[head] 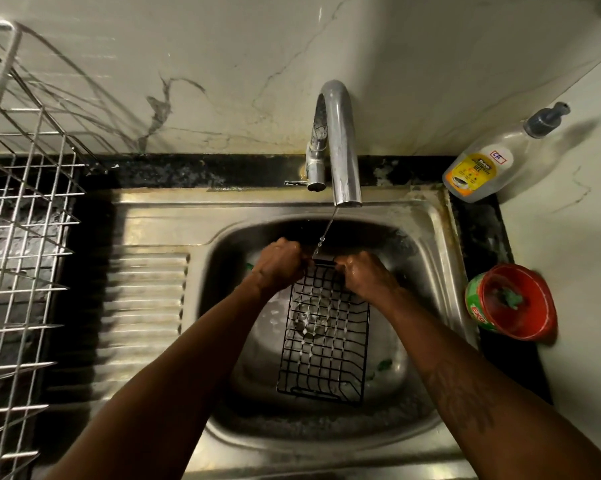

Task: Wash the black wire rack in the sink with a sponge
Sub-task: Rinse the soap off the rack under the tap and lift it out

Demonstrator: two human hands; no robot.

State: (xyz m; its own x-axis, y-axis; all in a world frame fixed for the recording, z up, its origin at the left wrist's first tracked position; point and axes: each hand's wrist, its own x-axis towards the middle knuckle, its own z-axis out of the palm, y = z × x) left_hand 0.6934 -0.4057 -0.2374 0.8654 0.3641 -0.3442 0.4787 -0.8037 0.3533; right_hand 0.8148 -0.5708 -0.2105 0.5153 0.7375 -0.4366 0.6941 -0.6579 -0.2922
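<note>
The black wire rack (323,337) stands tilted inside the steel sink (427,223), its far end raised under the tap. My left hand (280,266) grips the rack's top left corner. My right hand (363,277) grips the top right corner. A thin stream of water (326,230) falls from the chrome tap (340,143) onto the rack's top edge between my hands. A bit of green, perhaps a sponge, (383,364) lies in the basin to the right of the rack; another green edge (250,265) shows behind my left hand.
A silver wire dish drainer (22,216) fills the left side. The sink's ribbed drainboard (143,306) lies between it and the basin. A dish soap bottle (486,164) leans in the back right corner. A red tub (515,303) of cleaner sits on the right counter.
</note>
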